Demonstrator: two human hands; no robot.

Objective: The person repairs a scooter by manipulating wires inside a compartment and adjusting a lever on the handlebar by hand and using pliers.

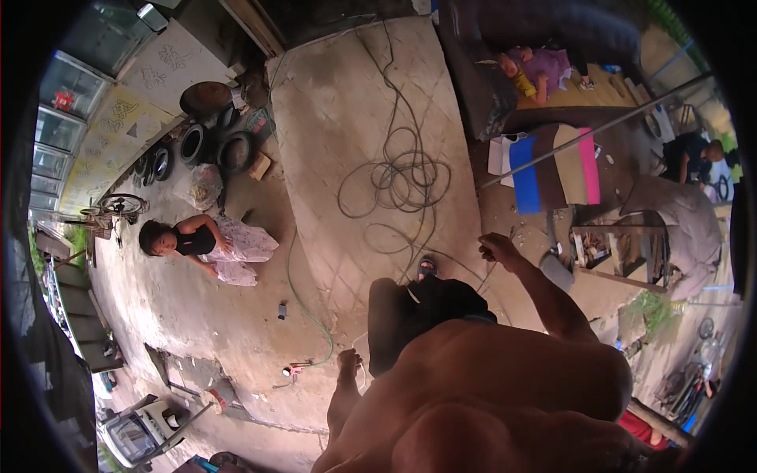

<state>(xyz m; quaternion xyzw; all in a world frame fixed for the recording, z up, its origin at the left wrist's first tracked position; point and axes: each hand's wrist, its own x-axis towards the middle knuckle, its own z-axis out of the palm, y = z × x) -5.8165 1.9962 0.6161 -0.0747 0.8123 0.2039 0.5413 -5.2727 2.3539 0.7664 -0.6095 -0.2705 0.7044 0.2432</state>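
My right arm reaches forward, and the right hand (pixel 497 248) is closed into a fist above the concrete to the right of my sandalled foot (pixel 426 268). What it holds, if anything, is too small to make out. Low at my left side, my left hand (pixel 348 361) has its fingers curled in, with a thin pale line close by; whether the hand grips it I cannot tell. Ahead of me a dark hose (pixel 410 181) lies in loose loops on the concrete slab (pixel 315 110). To the left of my left hand, a green hose (pixel 293 276) runs to a small red fitting (pixel 293 370).
A person (pixel 209 244) stands at the left, near several tyres (pixel 235 153) and a plastic bag (pixel 199 187). Another person (pixel 540 69) is by a wooden board at the far right. A striped panel (pixel 556 167), a wood-filled rack (pixel 619 252) and a small vehicle (pixel 134 433) stand around.
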